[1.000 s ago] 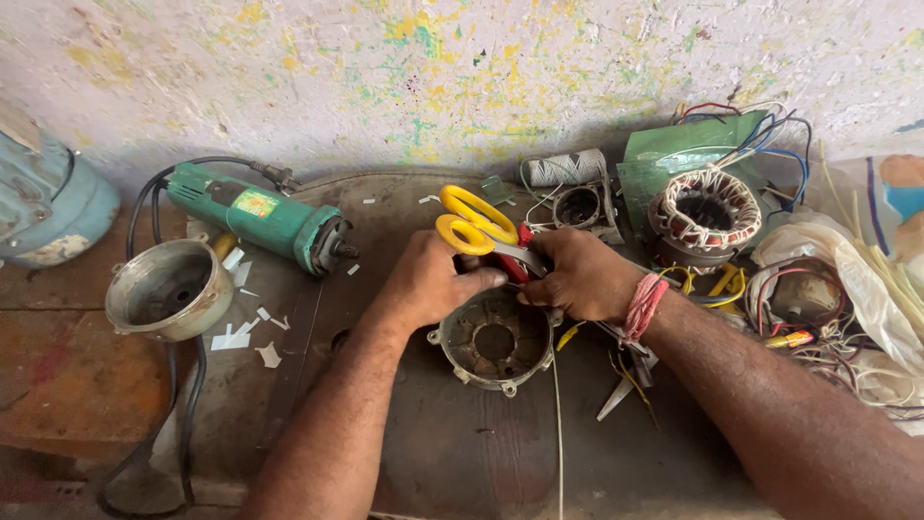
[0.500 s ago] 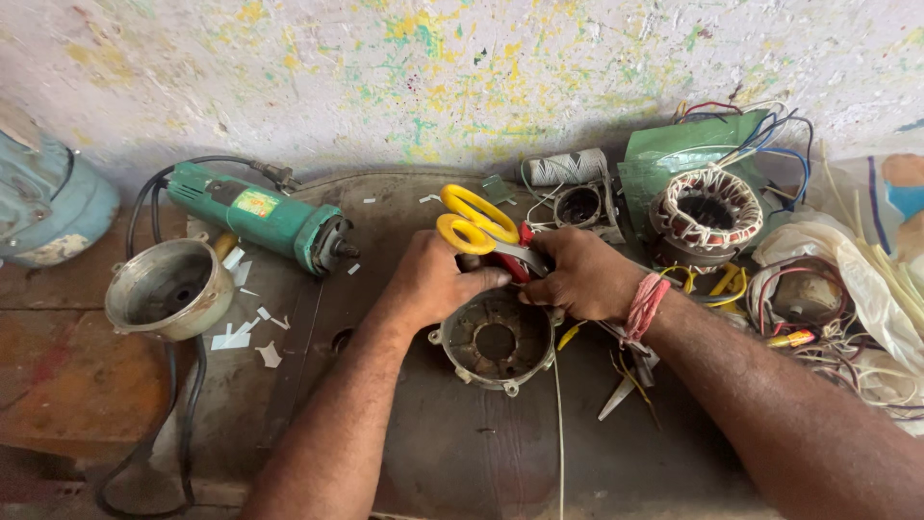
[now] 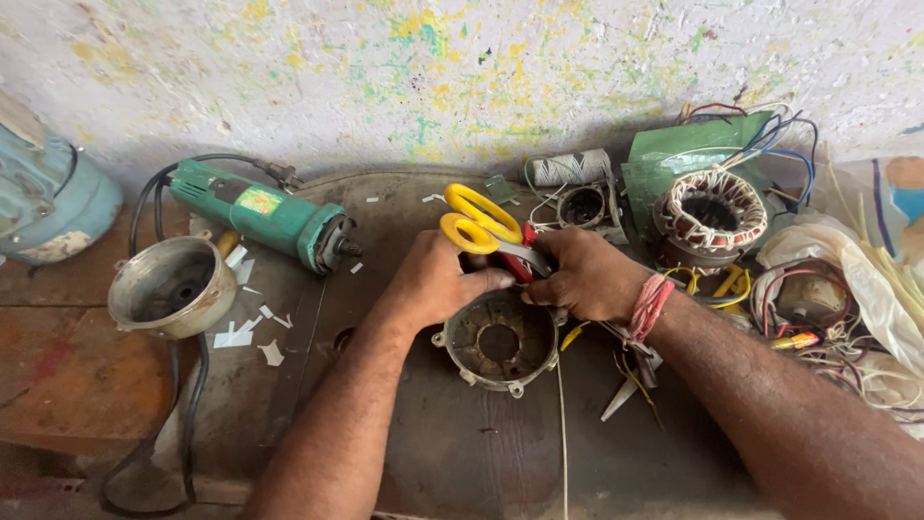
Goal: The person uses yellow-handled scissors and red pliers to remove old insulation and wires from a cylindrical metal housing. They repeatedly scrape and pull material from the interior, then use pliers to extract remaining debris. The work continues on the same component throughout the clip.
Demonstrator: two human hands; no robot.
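Soft, even daylight is filling the scene, bright on the paint-flecked wall (image 3: 462, 67) and dimmer on the dark desk (image 3: 462, 453). Shadows are lying faint and short under the forearms. No harsh glare is showing. Focus is holding sharp at centre; corners are stretching and softening slightly from wide-angle distortion.

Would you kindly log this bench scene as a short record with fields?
left hand: over the motor housing, fingertips meeting the right hand
right hand: above the housing, red thread on the wrist, beside the scissors
scissors: yellow handles, lying behind the hands
grinder: green, left of the hands
metal cover: bowl-shaped, far left
stator: wound, right, by loose wires
bench: dark, worn
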